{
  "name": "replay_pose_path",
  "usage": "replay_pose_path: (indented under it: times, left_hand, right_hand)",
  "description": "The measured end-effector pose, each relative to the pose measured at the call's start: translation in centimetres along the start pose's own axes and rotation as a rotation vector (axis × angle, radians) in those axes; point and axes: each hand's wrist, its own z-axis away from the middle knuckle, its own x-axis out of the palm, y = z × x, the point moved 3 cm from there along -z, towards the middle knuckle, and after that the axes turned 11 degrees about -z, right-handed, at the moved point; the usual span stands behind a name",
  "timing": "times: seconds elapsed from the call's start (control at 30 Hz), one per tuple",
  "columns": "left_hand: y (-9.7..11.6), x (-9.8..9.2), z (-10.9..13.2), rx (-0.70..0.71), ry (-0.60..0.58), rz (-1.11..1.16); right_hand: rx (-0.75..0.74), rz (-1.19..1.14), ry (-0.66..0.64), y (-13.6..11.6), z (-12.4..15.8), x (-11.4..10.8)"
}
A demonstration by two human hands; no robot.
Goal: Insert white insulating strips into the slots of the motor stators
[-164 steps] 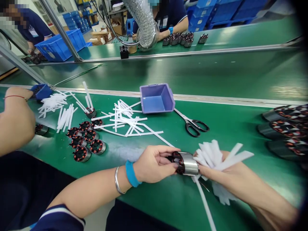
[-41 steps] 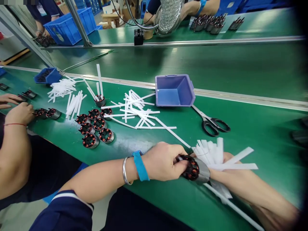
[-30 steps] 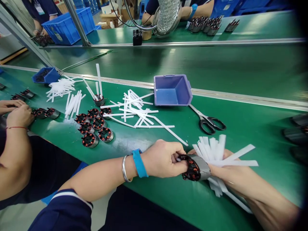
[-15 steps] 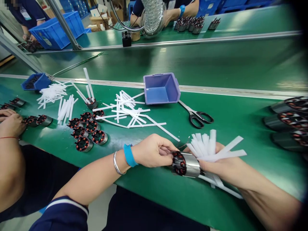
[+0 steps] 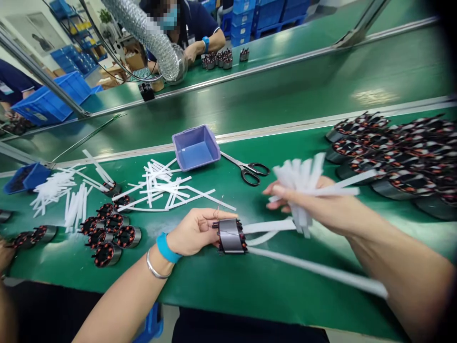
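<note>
My left hand (image 5: 194,232) grips a motor stator (image 5: 230,236), a short steel cylinder with dark ends and a thin copper wire at its side. It lies sideways above the green table, and several long white strips (image 5: 314,267) stick out of its right end. In my right hand (image 5: 321,197) is a fanned bunch of white strips (image 5: 298,178), pinched between thumb and fingers. That hand is up and to the right of the stator, apart from it. To the left, a group of stators (image 5: 107,255) stands on the table, one with white strips poking up.
A purple bin (image 5: 198,147) and black-handled scissors (image 5: 252,171) lie beyond my hands. Loose white strips (image 5: 164,186) are heaped left of centre. Many stators (image 5: 403,176) crowd the right side. A co-worker's hand (image 5: 5,255) shows at the left edge; a masked person (image 5: 193,28) sits across.
My right hand has drawn away from the stator, up and to the right, with its bunch of strips. Long strips now show from the stator's end. The view has turned to the right.
</note>
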Motion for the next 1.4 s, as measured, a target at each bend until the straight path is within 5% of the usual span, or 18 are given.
replay_pose_path:
  times: [0.1,0.3,0.77,1.13,1.4]
  left_hand:
    - [-0.1,0.0,-0.2,0.014,0.016,-0.029]
    - [-0.7,0.4,-0.5,-0.044,0.037,0.035]
    - [-0.6,0.6,-0.9,-0.081,0.07,0.175]
    - [-0.5,0.8,-1.0,-0.094,0.059,0.162]
    - [-0.5,1.5,-0.5,-0.057,0.064,0.224]
  right_hand:
    - [-0.103,-0.027,0.098,-0.8,0.3,-1.0]
    - [-0.284,0.353,-0.189,-1.0,1.2,2.2]
    - [0.02,0.15,-0.442,0.6,0.7,3.2]
    - [0.057,0.173,-0.267,-0.2,0.9,2.9]
    - [0.093,0.022,-0.039,2.0,0.7,4.0]
